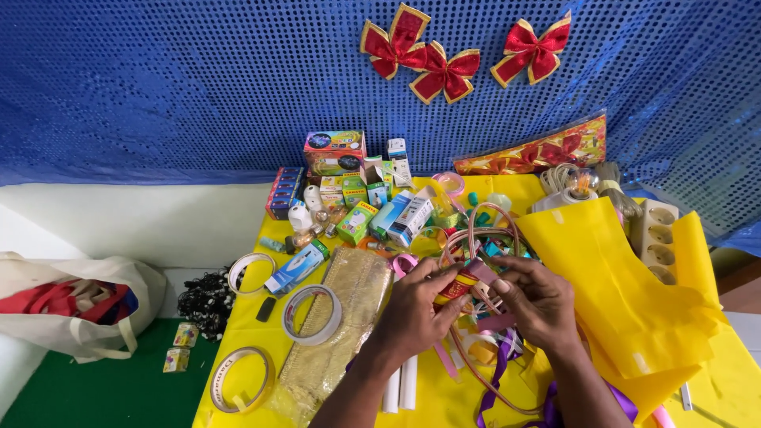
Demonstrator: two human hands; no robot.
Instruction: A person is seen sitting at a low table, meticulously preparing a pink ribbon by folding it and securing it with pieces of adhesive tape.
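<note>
Small red-and-yellow tube [458,287] was held over the middle of the tabletop [444,400], between both hands. Left hand [416,305] was closed around the tube's near end, thumb on top. Right hand [533,299] pinched at its far end with fingertips, where a coil of clear pinkish cord [483,230] and a strip of pink ribbon [495,321] met it. Could not tell whether the tube was capped or whether anything had come out of it.

Judged state of work: early to middle. Cord remained coiled, not laid out; no finished piece was visible on the tabletop.

Around the hands: purple ribbon [495,380] trailed toward the near edge; two white sticks [400,388] lay just left of it. Gold mesh fabric [341,325] lay left, with tape rolls [311,315] on and beside it. Small boxes [357,220] and bulbs stood at the far side. Folded yellow sheet [626,293] lay right, a white socket strip [656,234] beyond it. Red bows [444,71] hung on the blue sequin backdrop [158,87]. White bag [75,305] sat on the floor, far left.
</note>
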